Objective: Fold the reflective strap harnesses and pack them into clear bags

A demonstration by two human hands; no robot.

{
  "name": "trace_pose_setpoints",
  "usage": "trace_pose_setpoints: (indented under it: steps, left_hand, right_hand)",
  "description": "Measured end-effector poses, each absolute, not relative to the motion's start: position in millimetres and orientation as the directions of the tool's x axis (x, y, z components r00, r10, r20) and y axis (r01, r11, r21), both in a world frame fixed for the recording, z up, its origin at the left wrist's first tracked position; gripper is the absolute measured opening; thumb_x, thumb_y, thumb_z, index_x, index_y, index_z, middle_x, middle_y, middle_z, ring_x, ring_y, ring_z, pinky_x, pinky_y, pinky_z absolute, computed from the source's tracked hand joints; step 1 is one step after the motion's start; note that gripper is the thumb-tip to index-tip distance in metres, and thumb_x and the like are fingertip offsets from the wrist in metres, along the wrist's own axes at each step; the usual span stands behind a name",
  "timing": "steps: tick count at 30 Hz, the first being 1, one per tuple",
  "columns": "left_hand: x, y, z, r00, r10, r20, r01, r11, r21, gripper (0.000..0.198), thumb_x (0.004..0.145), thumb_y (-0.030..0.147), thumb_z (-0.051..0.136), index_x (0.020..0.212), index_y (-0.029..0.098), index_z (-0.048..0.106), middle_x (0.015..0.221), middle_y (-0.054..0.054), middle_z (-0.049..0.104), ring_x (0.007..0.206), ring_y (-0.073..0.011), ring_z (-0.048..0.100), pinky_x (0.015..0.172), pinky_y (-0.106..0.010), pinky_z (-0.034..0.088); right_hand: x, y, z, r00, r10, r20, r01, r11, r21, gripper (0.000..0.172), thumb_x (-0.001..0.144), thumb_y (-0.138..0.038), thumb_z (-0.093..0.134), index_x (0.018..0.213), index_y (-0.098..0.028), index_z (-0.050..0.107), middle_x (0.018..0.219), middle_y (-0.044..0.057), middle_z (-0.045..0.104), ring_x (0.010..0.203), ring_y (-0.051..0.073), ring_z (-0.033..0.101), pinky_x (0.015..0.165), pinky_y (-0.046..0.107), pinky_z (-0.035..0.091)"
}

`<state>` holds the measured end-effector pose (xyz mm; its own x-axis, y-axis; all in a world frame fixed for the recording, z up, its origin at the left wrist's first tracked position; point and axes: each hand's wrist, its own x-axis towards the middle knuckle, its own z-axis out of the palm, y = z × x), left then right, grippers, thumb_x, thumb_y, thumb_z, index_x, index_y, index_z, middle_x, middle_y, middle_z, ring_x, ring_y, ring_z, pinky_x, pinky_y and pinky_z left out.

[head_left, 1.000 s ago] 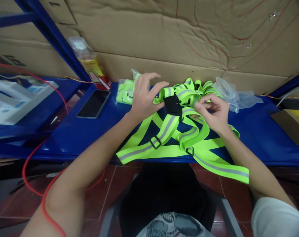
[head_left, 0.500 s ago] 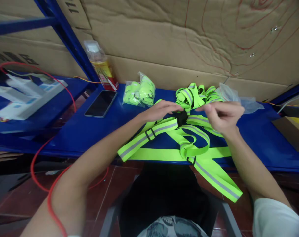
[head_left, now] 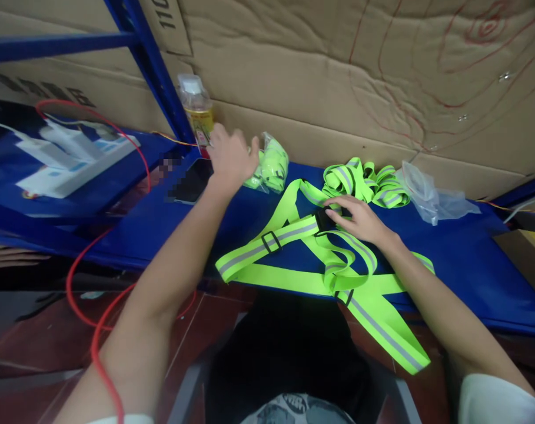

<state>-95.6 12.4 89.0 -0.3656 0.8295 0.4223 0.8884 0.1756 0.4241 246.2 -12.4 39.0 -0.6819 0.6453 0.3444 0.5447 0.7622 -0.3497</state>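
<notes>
Bright green reflective straps (head_left: 285,275) with a grey stripe lie crossed in front of me, one end hanging over the table's front edge. My right hand (head_left: 358,219) rests at a black buckle (head_left: 324,221) on them, fingers stretched and apart. A black slider (head_left: 271,242) sits on the strap to the left. Farther left, my left hand (head_left: 232,154) hovers over clear bags of folded green straps (head_left: 273,165), thumb apart from the bent fingers, nothing visible in it. It partly hides one bag and the bottle (head_left: 197,109) behind.
Rolled green straps (head_left: 359,182) and a crumpled clear bag (head_left: 439,194) lie at the back of the blue table (head_left: 461,265). A phone (head_left: 191,182) is at the left. Beyond are a power strip (head_left: 82,168) and a red cable (head_left: 73,294). Cardboard (head_left: 293,76) stands behind.
My left hand has left the buckle and moved left and away to the bagged straps. My right hand has come down and left onto the buckle. The view has shifted slightly.
</notes>
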Motion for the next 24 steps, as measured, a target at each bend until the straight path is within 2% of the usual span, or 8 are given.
trace_pose_setpoints:
  steps: [2,4,7,11,15,18,21,24]
  left_hand:
    - [-112,15,87,-0.465,0.818,0.339,0.834,0.276,0.477,0.069,0.106,0.06,0.047,0.15,0.008,0.06,0.175,-0.03,0.031,0.16,-0.0494,0.034,0.122,-0.065,0.038]
    - [-127,23,79,-0.474,0.855,0.209,0.806,0.326,0.493,0.083,0.107,0.064,0.041,0.152,-0.003,0.056,0.177,-0.036,0.024,0.163,-0.0546,0.028,0.128,-0.069,0.028]
    - [-143,38,63,-0.489,0.867,0.099,0.779,0.383,0.496,0.089,0.101,0.075,0.043,0.146,0.001,0.063,0.175,-0.036,0.03,0.161,-0.0587,0.03,0.126,-0.074,0.026]
    - [-140,46,48,-0.463,0.827,0.318,0.776,0.206,0.597,0.082,0.089,0.083,0.06,0.124,0.009,0.073,0.164,-0.036,0.045,0.16,-0.0611,0.028,0.122,-0.079,0.025]
    - [-114,37,53,-0.29,0.757,0.585,0.841,-0.089,0.533,0.06,0.092,0.078,0.063,0.099,0.02,0.073,0.138,-0.027,0.064,0.148,-0.0506,0.045,0.118,-0.066,0.037]
    - [-88,26,65,-0.023,0.769,0.639,0.832,-0.34,0.438,0.053,0.099,0.07,0.059,0.078,0.022,0.066,0.099,-0.016,0.069,0.115,-0.0362,0.063,0.104,-0.049,0.046]
    - [-63,10,72,0.312,0.795,0.52,0.686,-0.568,0.456,0.059,0.104,0.067,0.053,0.067,0.022,0.06,0.067,-0.004,0.057,0.071,-0.0205,0.057,0.076,-0.036,0.044]
    - [-41,-8,70,0.563,0.763,0.316,0.557,-0.634,0.536,0.058,0.099,0.071,0.061,0.07,0.022,0.069,0.06,0.0,0.058,0.059,-0.0157,0.052,0.063,-0.032,0.034]
  right_hand:
    - [246,-13,40,-0.681,0.647,0.342,0.548,0.761,-0.348,0.032,0.111,-0.044,0.055,0.128,-0.024,0.073,0.128,0.01,0.081,0.119,0.032,0.076,0.105,0.05,0.058]
    - [245,-12,40,-0.677,0.649,0.347,0.554,0.76,-0.339,0.032,0.112,-0.043,0.054,0.129,-0.024,0.073,0.128,0.01,0.081,0.118,0.032,0.076,0.104,0.049,0.058]
    - [246,-12,39,-0.674,0.647,0.356,0.559,0.762,-0.326,0.032,0.111,-0.043,0.055,0.129,-0.023,0.073,0.127,0.011,0.081,0.116,0.032,0.076,0.103,0.048,0.058]
    - [246,-12,38,-0.68,0.645,0.349,0.559,0.764,-0.322,0.033,0.11,-0.039,0.055,0.131,-0.022,0.074,0.126,0.012,0.081,0.116,0.032,0.076,0.103,0.049,0.058]
    - [244,-12,37,-0.684,0.633,0.363,0.548,0.774,-0.317,0.035,0.108,-0.033,0.053,0.132,-0.019,0.076,0.128,0.013,0.08,0.118,0.032,0.075,0.106,0.05,0.057]
    - [243,-13,38,-0.687,0.628,0.365,0.553,0.778,-0.299,0.038,0.106,-0.028,0.053,0.133,-0.017,0.077,0.127,0.015,0.08,0.116,0.032,0.075,0.105,0.049,0.057]
    - [244,-15,44,-0.684,0.637,0.355,0.581,0.77,-0.263,0.039,0.098,-0.024,0.058,0.13,-0.017,0.079,0.12,0.015,0.081,0.109,0.032,0.074,0.099,0.047,0.055]
    - [245,-19,52,-0.688,0.644,0.334,0.595,0.764,-0.249,0.043,0.088,-0.022,0.064,0.129,-0.018,0.08,0.116,0.013,0.081,0.105,0.032,0.074,0.094,0.043,0.05]
